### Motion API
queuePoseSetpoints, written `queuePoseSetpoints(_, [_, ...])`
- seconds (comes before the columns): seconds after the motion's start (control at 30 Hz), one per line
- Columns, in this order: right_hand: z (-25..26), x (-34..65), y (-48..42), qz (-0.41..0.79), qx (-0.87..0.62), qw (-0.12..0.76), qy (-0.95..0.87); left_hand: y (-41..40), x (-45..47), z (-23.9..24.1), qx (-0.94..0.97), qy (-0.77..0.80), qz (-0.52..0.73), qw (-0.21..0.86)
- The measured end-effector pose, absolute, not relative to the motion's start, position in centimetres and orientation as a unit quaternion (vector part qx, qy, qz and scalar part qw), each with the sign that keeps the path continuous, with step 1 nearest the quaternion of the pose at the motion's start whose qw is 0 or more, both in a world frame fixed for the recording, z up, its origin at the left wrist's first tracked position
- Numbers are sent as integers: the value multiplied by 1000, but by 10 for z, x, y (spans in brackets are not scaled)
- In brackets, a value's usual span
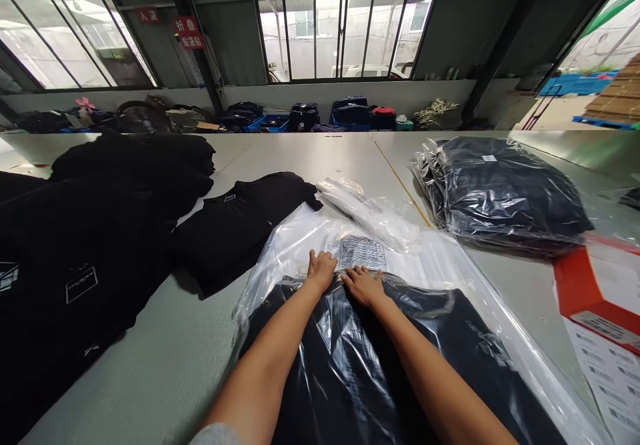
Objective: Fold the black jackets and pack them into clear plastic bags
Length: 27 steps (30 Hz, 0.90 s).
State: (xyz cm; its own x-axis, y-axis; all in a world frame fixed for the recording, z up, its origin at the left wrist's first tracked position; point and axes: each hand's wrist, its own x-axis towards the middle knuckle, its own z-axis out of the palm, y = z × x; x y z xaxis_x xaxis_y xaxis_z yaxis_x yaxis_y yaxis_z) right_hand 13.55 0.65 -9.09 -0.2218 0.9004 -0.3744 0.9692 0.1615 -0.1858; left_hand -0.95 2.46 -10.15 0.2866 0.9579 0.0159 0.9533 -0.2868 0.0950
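Left hand [323, 270]: touched far edge of bagged dark garment [347, 365], grip unclear.
Right hand [364, 286]: lay spread beside, equally near.
Bagged dark garment: lay over plastic bags [445, 262] on table [185, 345], stretching from hands toward body.

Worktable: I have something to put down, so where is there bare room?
Bare tabletop shows at front left, between the black garment pile and the bagged dark garment, and at the back, between that pile and the stacked bagged garments. Crowded: front centre, where the left hand and right hand rest, and the right edge, with the orange box and label sheet.
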Motion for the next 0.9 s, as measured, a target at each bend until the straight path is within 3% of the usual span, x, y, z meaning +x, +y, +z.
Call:
queuePoseSetpoints(0.17, [-84, 125, -1, -189, 594, 48, 781, 23, -34, -97, 775, 630, 17, 51])
queuePoseSetpoints(0.6, [-98, 92, 1, -172, 623, 43, 762, 17, -134, -99, 676, 728, 99, 52])
queuePoseSetpoints(0.9, [-115, 97, -5, -146, 646, -44, 748, 34, -179, -114, 575, 776, 189, 179])
